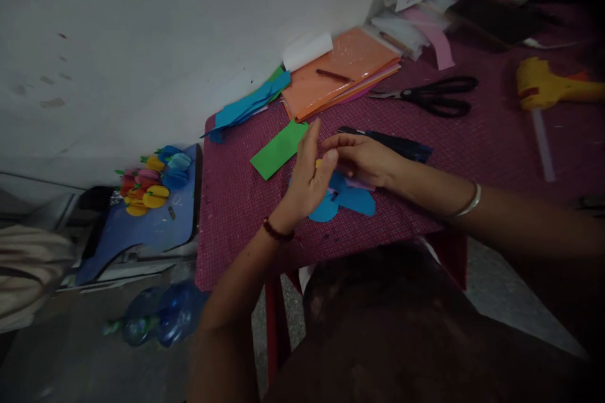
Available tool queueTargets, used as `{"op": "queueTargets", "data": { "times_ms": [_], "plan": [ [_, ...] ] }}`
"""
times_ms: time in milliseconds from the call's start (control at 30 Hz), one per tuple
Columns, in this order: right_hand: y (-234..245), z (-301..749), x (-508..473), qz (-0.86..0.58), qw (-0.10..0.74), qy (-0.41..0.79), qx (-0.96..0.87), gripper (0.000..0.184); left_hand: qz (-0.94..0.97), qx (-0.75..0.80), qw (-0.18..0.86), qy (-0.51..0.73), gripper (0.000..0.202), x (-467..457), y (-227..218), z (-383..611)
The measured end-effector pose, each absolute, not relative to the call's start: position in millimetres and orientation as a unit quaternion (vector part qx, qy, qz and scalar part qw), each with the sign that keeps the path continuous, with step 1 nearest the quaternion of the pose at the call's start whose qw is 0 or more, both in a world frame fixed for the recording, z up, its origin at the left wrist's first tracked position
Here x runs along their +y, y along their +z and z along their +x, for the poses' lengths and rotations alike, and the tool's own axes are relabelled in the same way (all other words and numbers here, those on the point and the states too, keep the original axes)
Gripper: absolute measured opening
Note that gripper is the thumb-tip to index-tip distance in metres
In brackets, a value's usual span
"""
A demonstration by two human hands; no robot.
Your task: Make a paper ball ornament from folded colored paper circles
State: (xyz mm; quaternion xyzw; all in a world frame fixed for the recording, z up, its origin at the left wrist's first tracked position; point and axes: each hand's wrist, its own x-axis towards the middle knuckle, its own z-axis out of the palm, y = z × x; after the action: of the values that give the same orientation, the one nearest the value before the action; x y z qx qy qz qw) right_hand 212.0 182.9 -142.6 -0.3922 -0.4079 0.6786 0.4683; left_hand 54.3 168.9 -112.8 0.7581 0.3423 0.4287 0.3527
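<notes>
My left hand [309, 176] stands on edge above the maroon table [236, 214], fingers stretched up and flat, thumb touching my right hand. My right hand [362, 157] lies over blue paper cut-outs [352, 200], its fingers curled together in a pinch near the left thumb; what it pinches is too small to name, though a bit of yellow shows between the hands. A green paper strip [278, 149] lies just left of the hands. A dark blue strip [401, 145] lies behind the right hand.
Black scissors [435, 96] and a yellow glue gun [548, 85] lie at the right. A stack of orange sheets [335, 72] and blue paper scraps [248, 106] sit near the wall. Left of the table, colourful paper shapes [149, 182] rest on a blue board. A blue bottle [158, 318] lies on the floor.
</notes>
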Motion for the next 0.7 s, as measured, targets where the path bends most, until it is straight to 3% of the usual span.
{"op": "queueTargets", "data": {
  "times_ms": [300, 500, 633, 700],
  "plan": [
    [-139, 228, 180, -0.388, 0.338, 0.394, -0.762, 0.013, 0.896, 0.421, 0.113, 0.086, 0.064, 131, -139, -12],
    [-142, 227, 171, -0.299, 0.107, 0.269, -0.909, 0.016, 0.890, 0.426, 0.105, 0.121, 0.047, 116, -145, -12],
    [-143, 229, 173, -0.312, 0.095, 0.260, -0.909, 0.017, 0.884, 0.411, 0.137, 0.178, 0.016, 120, -152, -17],
    [-143, 230, 174, -0.311, 0.096, 0.272, -0.905, 0.017, 0.874, 0.414, 0.167, 0.191, 0.016, 121, -153, -19]
  ]
}}
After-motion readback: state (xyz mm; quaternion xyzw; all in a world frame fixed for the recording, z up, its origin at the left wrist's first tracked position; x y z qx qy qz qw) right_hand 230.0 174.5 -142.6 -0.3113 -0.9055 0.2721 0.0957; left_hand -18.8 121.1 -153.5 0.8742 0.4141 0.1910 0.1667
